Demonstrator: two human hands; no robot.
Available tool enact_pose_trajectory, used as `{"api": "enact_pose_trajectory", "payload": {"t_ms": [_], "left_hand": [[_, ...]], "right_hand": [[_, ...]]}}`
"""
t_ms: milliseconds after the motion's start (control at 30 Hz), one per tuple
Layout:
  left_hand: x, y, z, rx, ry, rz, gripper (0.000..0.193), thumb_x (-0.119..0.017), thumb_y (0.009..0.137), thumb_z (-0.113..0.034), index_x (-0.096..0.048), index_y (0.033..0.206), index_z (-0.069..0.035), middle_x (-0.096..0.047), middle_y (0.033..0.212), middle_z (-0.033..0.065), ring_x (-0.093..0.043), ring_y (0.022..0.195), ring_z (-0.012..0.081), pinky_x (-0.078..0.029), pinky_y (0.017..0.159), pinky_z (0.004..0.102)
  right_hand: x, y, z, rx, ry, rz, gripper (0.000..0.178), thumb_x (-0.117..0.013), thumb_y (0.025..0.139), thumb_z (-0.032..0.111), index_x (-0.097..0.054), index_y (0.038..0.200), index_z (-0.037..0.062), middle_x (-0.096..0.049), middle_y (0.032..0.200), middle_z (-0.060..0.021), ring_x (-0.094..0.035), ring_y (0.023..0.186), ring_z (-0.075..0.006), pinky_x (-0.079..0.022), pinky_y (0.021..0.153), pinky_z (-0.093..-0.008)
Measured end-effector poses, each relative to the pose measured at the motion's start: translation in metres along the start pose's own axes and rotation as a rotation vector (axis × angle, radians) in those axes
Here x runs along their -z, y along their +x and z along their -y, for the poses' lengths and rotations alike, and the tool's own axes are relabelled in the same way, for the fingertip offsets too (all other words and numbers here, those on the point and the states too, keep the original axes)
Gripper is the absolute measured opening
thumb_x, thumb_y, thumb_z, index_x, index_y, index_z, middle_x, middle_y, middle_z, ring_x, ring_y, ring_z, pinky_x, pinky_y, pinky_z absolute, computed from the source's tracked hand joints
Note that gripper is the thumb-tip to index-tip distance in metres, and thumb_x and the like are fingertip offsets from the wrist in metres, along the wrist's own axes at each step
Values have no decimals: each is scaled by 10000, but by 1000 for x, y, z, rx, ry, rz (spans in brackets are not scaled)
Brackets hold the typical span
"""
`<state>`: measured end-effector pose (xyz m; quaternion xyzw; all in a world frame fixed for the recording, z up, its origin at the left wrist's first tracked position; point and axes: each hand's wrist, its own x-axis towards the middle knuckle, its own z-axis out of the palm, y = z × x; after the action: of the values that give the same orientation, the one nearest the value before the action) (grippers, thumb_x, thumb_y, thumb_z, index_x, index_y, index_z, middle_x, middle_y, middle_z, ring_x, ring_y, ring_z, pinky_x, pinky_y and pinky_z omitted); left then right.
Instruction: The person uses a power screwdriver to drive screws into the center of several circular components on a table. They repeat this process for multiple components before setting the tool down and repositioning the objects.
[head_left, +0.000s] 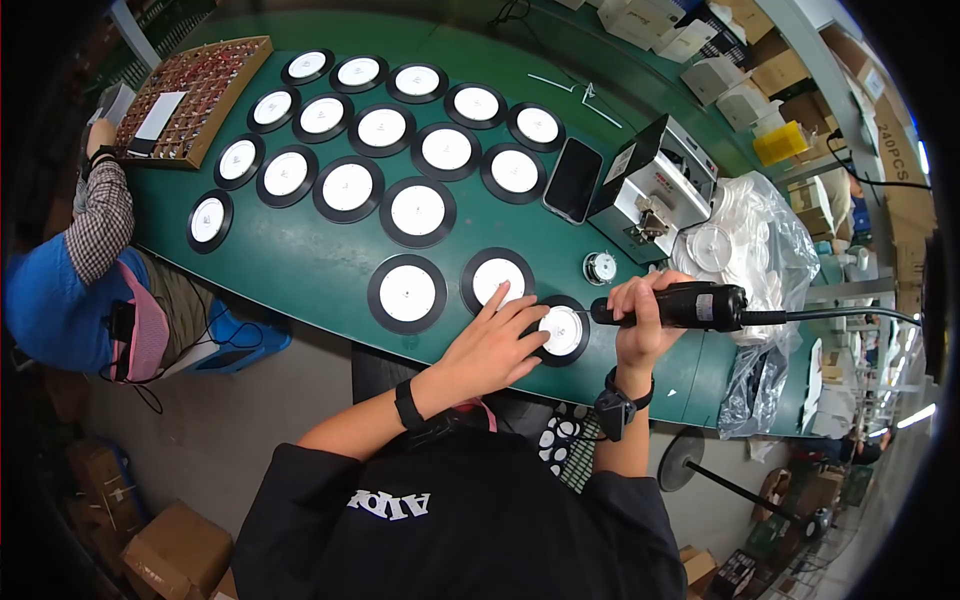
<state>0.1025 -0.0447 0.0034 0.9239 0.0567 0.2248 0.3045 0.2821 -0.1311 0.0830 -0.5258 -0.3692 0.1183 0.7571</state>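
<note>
My right hand grips a black electric screwdriver, which lies level with its cord running off to the right. Its thin bit points left at a black-rimmed disc with a white centre near the table's front edge. My left hand is open, fingers spread. Its fingertips reach the left side of that disc and the lower part of a second disc just behind it. A third disc lies left of my left hand. Any screw under the bit is too small to make out.
Several more discs stand in rows on the green table. Behind my right hand are a phone, a metal machine, a small round part and bagged white discs. A co-worker sits left beside a partitioned box.
</note>
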Motion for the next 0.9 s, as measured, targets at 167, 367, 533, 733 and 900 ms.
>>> {"api": "enact_pose_trajectory", "payload": {"t_ms": [167, 367, 533, 733, 900], "left_hand": [[1, 0, -1, 1, -7, 8, 371, -779, 806, -232, -679, 1139, -104, -565, 1357, 80, -463, 1361, 305, -251, 1219, 576], [2, 0, -1, 6, -1, 17, 374, -779, 805, -235, -677, 1142, -108, -564, 1359, 74, -457, 1367, 302, -245, 1221, 575], [2, 0, -1, 3, 0, 11, 373, -780, 804, -238, -677, 1140, -113, -563, 1358, 71, -457, 1367, 300, -248, 1221, 575], [0, 0, 0, 2, 2, 10, 371, -779, 805, -240, -676, 1139, -116, -564, 1354, 68, -463, 1362, 296, -249, 1221, 575], [2, 0, 0, 5, -1, 9, 368, -779, 805, -241, -675, 1136, -116, -564, 1353, 67, -466, 1360, 294, -247, 1223, 574]], "right_hand": [[1, -2, 0, 5, 20, 50, 259, -607, 925, 42, -438, 1122, 42, -467, 670, -59, -446, 494, -144, -453, 512, -326], [-7, 0, 4, -11, -58, 81, 300, -624, 932, 52, -441, 1169, 40, -483, 677, -58, -466, 508, -139, -460, 520, -325], [-9, 1, 0, -54, -85, 128, 330, -644, 921, 18, -452, 1189, 34, -495, 685, -52, -486, 521, -140, -471, 523, -322], [-11, 3, -4, -62, -83, 148, 342, -653, 909, -17, -462, 1188, 32, -506, 702, -50, -498, 522, -143, -477, 520, -315], [-14, 1, -2, -30, -111, 155, 314, -650, 916, -5, -458, 1160, 44, -511, 719, -59, -487, 514, -145, -470, 515, -311]]}}
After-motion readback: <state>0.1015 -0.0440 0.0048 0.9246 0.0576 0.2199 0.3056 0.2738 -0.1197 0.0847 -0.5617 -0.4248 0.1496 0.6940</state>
